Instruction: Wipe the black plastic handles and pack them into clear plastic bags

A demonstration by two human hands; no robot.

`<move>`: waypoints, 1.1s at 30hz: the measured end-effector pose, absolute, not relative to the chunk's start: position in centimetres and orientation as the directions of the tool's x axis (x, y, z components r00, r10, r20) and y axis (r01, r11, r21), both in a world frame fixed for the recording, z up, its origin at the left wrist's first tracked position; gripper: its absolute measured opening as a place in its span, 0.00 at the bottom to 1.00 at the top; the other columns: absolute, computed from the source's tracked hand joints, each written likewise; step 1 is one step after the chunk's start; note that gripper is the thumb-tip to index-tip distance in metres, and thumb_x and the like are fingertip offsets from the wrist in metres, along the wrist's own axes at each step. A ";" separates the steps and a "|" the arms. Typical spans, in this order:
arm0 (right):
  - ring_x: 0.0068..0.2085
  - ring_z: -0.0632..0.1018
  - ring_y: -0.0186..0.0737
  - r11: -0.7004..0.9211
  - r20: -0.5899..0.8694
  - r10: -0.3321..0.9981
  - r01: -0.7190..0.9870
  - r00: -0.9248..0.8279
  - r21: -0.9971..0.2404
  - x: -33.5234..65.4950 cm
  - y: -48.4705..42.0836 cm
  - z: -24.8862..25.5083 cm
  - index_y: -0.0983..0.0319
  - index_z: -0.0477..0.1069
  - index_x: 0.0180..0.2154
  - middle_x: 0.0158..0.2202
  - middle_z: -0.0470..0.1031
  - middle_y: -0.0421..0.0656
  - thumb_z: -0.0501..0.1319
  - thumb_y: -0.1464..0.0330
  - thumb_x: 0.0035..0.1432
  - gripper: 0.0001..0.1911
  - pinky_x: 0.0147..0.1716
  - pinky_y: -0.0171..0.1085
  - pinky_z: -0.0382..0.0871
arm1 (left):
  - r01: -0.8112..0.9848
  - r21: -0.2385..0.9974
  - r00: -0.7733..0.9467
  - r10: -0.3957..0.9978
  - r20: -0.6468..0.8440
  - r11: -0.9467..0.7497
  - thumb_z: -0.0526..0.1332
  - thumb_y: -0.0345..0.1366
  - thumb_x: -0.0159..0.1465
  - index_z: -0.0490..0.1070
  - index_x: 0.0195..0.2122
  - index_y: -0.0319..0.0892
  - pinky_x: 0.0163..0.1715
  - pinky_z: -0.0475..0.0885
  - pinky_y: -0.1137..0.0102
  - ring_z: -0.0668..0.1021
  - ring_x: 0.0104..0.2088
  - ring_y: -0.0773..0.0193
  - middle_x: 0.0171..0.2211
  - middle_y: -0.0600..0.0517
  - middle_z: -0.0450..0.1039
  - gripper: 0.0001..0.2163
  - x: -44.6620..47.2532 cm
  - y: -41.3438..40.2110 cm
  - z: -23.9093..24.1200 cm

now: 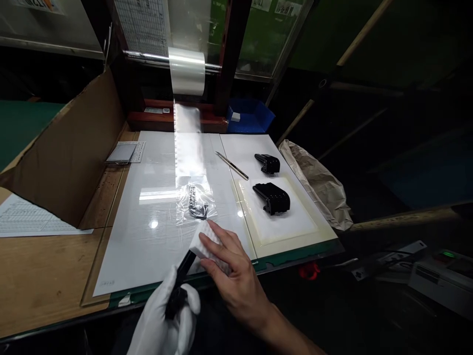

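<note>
My left hand (166, 315), in a white glove, is closed round a long black plastic part (181, 283) near the table's front edge. My bare right hand (231, 268) pinches a white sponge block (203, 242) against the far end of that part. Just beyond lies a clear plastic bag (195, 203) with a black part inside it, at the end of a film strip running from a roll (186, 70) on a rod.
Two black moulded parts (272, 197) (268, 162) lie on a white pad (291, 224) at the right, with metal tweezers (232, 165) beside them. A cardboard box flap (74, 148) stands at the left, crumpled brown paper (321, 187) at the right edge, a blue bin (251, 116) behind.
</note>
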State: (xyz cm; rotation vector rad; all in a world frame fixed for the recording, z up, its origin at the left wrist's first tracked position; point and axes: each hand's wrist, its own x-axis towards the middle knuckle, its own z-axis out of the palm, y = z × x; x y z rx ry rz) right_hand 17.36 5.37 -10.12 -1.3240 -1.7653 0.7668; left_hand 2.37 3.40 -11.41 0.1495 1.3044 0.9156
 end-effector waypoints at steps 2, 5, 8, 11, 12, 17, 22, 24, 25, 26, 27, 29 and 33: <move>0.62 0.68 0.49 0.428 0.322 0.903 0.546 -0.283 -0.720 18.2 5.9 -9.9 0.48 0.70 0.62 0.68 0.65 0.45 0.60 0.71 0.69 0.23 0.57 0.56 0.70 | -0.506 0.583 -0.044 0.657 -0.753 0.635 0.61 0.52 0.68 0.75 0.40 0.40 0.15 0.67 0.74 0.70 0.17 0.69 0.21 0.55 0.71 0.18 2.6 3.2 -11.7; 0.58 0.70 0.49 0.501 0.338 0.865 0.592 -0.371 -0.631 18.6 6.0 -10.0 0.51 0.72 0.60 0.64 0.70 0.47 0.60 0.72 0.68 0.21 0.52 0.52 0.73 | -0.521 0.594 -0.071 0.663 -0.746 0.613 0.60 0.47 0.70 0.73 0.48 0.42 0.31 0.78 0.67 0.78 0.33 0.64 0.40 0.48 0.77 0.14 2.9 2.8 -12.3; 0.57 0.69 0.50 0.461 0.334 0.887 0.642 -0.318 -0.613 18.3 5.7 -10.2 0.52 0.72 0.60 0.64 0.69 0.48 0.60 0.74 0.67 0.22 0.51 0.53 0.72 | -0.526 0.596 -0.080 0.662 -0.746 0.607 0.62 0.44 0.70 0.72 0.52 0.43 0.40 0.79 0.60 0.79 0.42 0.59 0.49 0.46 0.75 0.14 3.0 2.5 -12.9; 0.57 0.69 0.50 0.513 0.332 0.857 0.606 -0.393 -0.607 18.2 5.7 -10.2 0.52 0.73 0.59 0.64 0.69 0.48 0.61 0.74 0.66 0.22 0.51 0.52 0.72 | -0.524 0.592 -0.082 0.656 -0.750 0.612 0.62 0.43 0.70 0.72 0.53 0.43 0.42 0.79 0.58 0.79 0.44 0.57 0.51 0.45 0.75 0.14 2.9 2.5 -13.2; 0.56 0.70 0.49 0.480 0.305 0.876 0.613 -0.373 -0.628 18.2 5.8 -10.2 0.52 0.72 0.59 0.63 0.70 0.47 0.62 0.74 0.66 0.22 0.51 0.52 0.72 | -0.523 0.589 -0.082 0.652 -0.754 0.616 0.62 0.44 0.69 0.72 0.52 0.43 0.41 0.79 0.59 0.79 0.44 0.57 0.50 0.45 0.75 0.14 2.8 2.5 -13.2; 0.57 0.69 0.51 0.461 0.265 0.883 0.608 -0.387 -0.647 18.6 6.0 -9.7 0.52 0.73 0.59 0.64 0.69 0.47 0.63 0.73 0.65 0.22 0.51 0.53 0.71 | -0.512 0.549 -0.048 0.616 -0.787 0.661 0.61 0.46 0.70 0.74 0.45 0.41 0.30 0.78 0.68 0.78 0.31 0.65 0.38 0.49 0.78 0.13 1.3 3.3 -12.6; 0.56 0.70 0.48 0.341 0.171 0.934 0.643 -0.313 -0.686 19.1 6.2 -9.3 0.51 0.72 0.60 0.63 0.71 0.46 0.65 0.71 0.65 0.23 0.52 0.52 0.72 | -0.486 0.485 0.040 0.573 -0.819 0.727 0.63 0.50 0.67 0.77 0.41 0.43 0.10 0.65 0.73 0.66 0.11 0.68 0.14 0.58 0.67 0.15 -0.2 2.7 -11.8; 0.56 0.70 0.49 0.405 0.190 0.903 0.621 -0.385 -0.671 19.3 6.3 -9.3 0.52 0.72 0.60 0.64 0.70 0.46 0.65 0.72 0.65 0.23 0.53 0.52 0.72 | -0.471 0.461 0.081 0.557 -0.826 0.752 0.64 0.51 0.64 0.79 0.38 0.44 0.03 0.55 0.72 0.58 0.05 0.65 0.06 0.60 0.54 0.15 -0.6 2.4 -11.8; 0.55 0.70 0.48 0.432 0.198 0.888 0.605 -0.415 -0.669 19.3 6.3 -9.3 0.52 0.73 0.60 0.64 0.70 0.46 0.65 0.72 0.65 0.23 0.53 0.52 0.72 | -0.462 0.450 0.102 0.550 -0.829 0.764 0.64 0.51 0.62 0.79 0.36 0.44 0.02 0.53 0.71 0.56 0.03 0.64 0.04 0.60 0.50 0.15 -0.7 2.3 -11.9; 0.55 0.71 0.48 0.427 0.191 0.889 0.603 -0.415 -0.674 19.4 6.3 -9.3 0.52 0.72 0.60 0.64 0.70 0.46 0.65 0.71 0.65 0.23 0.53 0.52 0.72 | -0.453 0.441 0.121 0.543 -0.831 0.775 0.65 0.50 0.61 0.80 0.35 0.45 0.01 0.52 0.70 0.55 0.02 0.62 0.02 0.60 0.47 0.14 -0.9 2.3 -11.9; 0.55 0.71 0.48 0.400 0.175 0.902 0.613 -0.395 -0.682 19.4 6.3 -9.3 0.53 0.72 0.60 0.63 0.71 0.46 0.65 0.70 0.66 0.22 0.53 0.51 0.72 | -0.443 0.432 0.143 0.537 -0.831 0.786 0.65 0.50 0.60 0.80 0.34 0.46 0.01 0.54 0.68 0.55 0.02 0.61 0.02 0.59 0.46 0.13 -1.0 2.3 -12.0; 0.56 0.70 0.48 0.374 0.157 0.913 0.624 -0.376 -0.686 19.4 6.2 -9.2 0.52 0.71 0.61 0.64 0.71 0.47 0.63 0.68 0.67 0.22 0.53 0.52 0.72 | -0.422 0.422 0.186 0.532 -0.826 0.802 0.67 0.50 0.58 0.80 0.32 0.46 0.01 0.56 0.67 0.55 0.02 0.60 0.02 0.59 0.46 0.13 -1.1 2.6 -12.1; 0.59 0.69 0.49 0.359 0.096 0.882 0.524 -0.462 -0.773 19.9 6.4 -8.4 0.50 0.72 0.61 0.66 0.67 0.45 0.62 0.67 0.68 0.21 0.58 0.54 0.66 | -0.407 0.450 0.208 0.560 -0.802 0.795 0.72 0.47 0.53 0.81 0.34 0.45 0.02 0.55 0.70 0.59 0.04 0.62 0.04 0.59 0.53 0.13 -0.6 2.5 -11.7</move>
